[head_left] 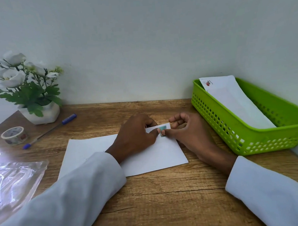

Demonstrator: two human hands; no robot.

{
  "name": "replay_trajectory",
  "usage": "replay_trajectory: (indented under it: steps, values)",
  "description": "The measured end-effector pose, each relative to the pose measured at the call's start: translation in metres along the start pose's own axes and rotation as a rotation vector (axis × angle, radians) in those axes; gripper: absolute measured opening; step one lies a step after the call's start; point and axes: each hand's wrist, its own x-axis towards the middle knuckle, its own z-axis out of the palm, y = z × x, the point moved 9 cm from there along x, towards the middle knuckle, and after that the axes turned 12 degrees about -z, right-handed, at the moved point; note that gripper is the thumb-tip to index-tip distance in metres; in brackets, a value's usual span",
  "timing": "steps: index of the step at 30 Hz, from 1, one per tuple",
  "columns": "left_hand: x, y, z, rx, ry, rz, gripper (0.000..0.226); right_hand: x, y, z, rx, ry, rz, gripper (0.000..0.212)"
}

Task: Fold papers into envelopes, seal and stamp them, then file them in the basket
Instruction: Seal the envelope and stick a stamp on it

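Stamping is the step in hand: both hands' fingers point(159, 130) pinch and press a small teal stamp point(163, 129) onto the envelope point(147, 153) lying beneath them on the surface point(168, 199). Next, probably, firm rubbing, then filing in the basket point(243, 132) right of the fingers.

a white envelope point(153, 155) lies flat on the wooden counter point(168, 199), a small teal stamp point(163, 129) at its far right corner. right of it, a green basket point(234, 135) holds another white envelope point(235, 103), apparently already stamped.

Matt paper envelope point(152, 153), wood-grain table point(168, 199)
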Motion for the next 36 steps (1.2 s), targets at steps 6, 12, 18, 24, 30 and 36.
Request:
replay_trajectory:
  steps: [6, 12, 18, 24, 30, 36]
  values:
    - [-0.002, 0.004, -0.001, -0.038, 0.013, 0.037, 0.028, -0.001, 0.000, 0.007, 0.214, -0.073, 0.048, 0.012]
    - [-0.002, 0.001, 0.001, -0.062, -0.006, 0.008, 0.044, 0.000, 0.003, 0.008, 0.260, -0.056, 0.054, 0.009]
    - [0.000, -0.001, 0.007, -0.037, -0.042, 0.029, 0.030, 0.000, 0.004, 0.009, 0.294, -0.072, 0.051, 0.015]
    - [-0.002, 0.003, 0.008, 0.029, -0.031, 0.067, 0.021, 0.001, 0.004, 0.014, 0.253, -0.151, 0.060, 0.022]
    - [-0.002, 0.005, -0.002, -0.039, 0.036, 0.057, 0.043, -0.001, 0.002, 0.016, 0.287, -0.149, 0.059, 0.019]
    - [-0.005, 0.007, -0.004, -0.079, 0.045, 0.067, 0.040, -0.003, -0.001, 0.016, 0.232, -0.175, 0.045, 0.009]
